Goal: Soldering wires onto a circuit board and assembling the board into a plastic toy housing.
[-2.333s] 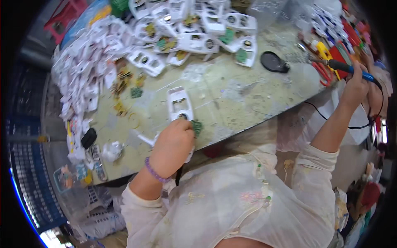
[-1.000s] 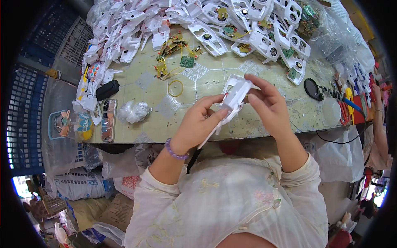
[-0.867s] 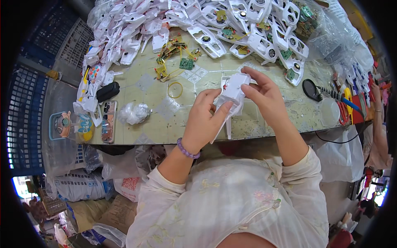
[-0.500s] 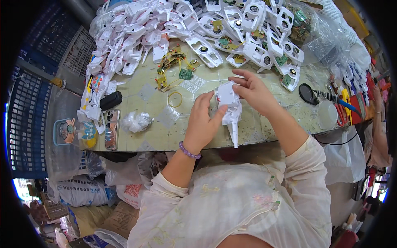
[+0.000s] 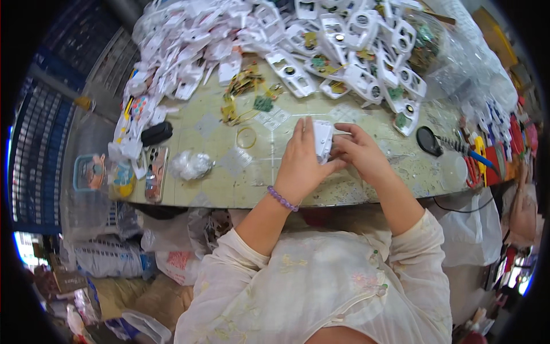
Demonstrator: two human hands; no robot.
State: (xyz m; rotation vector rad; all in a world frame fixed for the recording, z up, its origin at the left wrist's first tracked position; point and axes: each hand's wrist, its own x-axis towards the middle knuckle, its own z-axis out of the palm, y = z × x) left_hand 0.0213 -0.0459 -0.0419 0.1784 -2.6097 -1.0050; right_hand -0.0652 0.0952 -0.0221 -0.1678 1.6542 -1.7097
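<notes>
Between my hands is a white plastic housing (image 5: 323,139), tilted on edge, its flat face turned partly to the right. My left hand (image 5: 302,162) is wrapped along its left side, fingers pointing away from me and thumb under the near end. On its right side, my right hand (image 5: 362,150) has curled fingers that reach the housing; whether a small part is in them is hidden. Several green circuit boards (image 5: 263,104) with yellow wires lie on the worktable (image 5: 229,186) beyond my left hand. A yellow ring (image 5: 246,137) lies left of that hand.
White plastic housings (image 5: 195,46) are heaped along the far side, some with boards and round speakers (image 5: 290,71). At left are a black case (image 5: 156,133), a phone (image 5: 154,175) and a crumpled clear bag (image 5: 192,165). At right lie a black round lid (image 5: 428,141) and a blue-handled tool (image 5: 481,159).
The housing was lying flat with its narrow handle toward me; now it is lifted and tipped onto its side. My left hand has closed round it and my right hand has moved in lower.
</notes>
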